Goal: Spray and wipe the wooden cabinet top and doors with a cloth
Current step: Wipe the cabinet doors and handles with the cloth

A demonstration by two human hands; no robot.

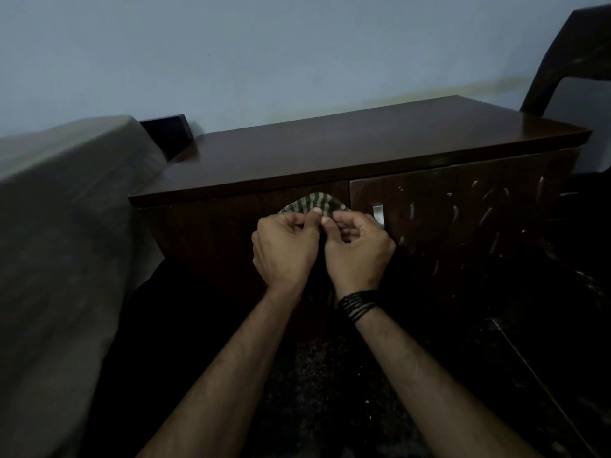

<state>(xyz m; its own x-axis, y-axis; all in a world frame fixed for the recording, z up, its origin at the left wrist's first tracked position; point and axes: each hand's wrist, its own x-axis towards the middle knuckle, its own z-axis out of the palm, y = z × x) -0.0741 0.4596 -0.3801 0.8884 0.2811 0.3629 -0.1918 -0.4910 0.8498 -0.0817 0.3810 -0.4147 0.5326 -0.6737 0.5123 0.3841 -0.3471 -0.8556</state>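
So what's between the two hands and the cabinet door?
In the head view, a striped cloth, pinched by the left hand and right hand, bunches before the cabinet door.

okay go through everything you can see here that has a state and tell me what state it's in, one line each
cloth: bunched, pinched by both hands in front of the doors
left hand: fingers curled, pinching the cloth
right hand: fingers curled, pinching the cloth
left door: closed
right door: closed, streaked with pale marks
cabinet top: bare, glossy
metal handle: on the right door, untouched
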